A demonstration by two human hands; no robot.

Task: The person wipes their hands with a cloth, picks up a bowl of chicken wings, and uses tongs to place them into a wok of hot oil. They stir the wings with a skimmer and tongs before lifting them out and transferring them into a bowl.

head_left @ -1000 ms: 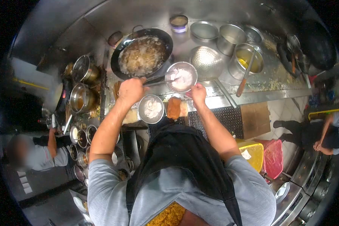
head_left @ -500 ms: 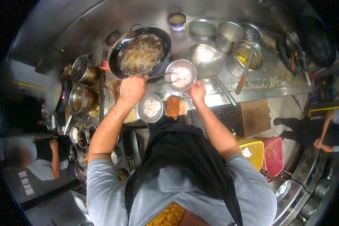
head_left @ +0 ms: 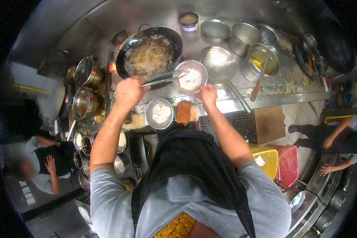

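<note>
My left hand (head_left: 130,93) is closed around the handle end of metal tongs (head_left: 159,80). Their far ends reach into a metal bowl (head_left: 205,81) and touch a white, coated-looking mass (head_left: 189,80). At the bowl's lower right, the fingers of my right hand (head_left: 208,95) grip its rim. A second metal bowl (head_left: 148,118) with pale, wet pieces (head_left: 161,112) stands nearer my body. Behind my left hand, a black wok (head_left: 178,41) holds bubbling oil (head_left: 148,54).
A perforated strainer (head_left: 218,63) lies right of the bowl, its handle toward me. Behind it stand metal pots (head_left: 244,37), one holding a ladle (head_left: 261,75). A brown-orange block (head_left: 183,112) sits at the counter edge. Co-workers stand left (head_left: 47,162) and right (head_left: 317,137).
My left hand has shifted slightly left, and the tongs have turned so that both arms show. My right hand stays at the bowl's rim. Both co-workers have moved their hands.
</note>
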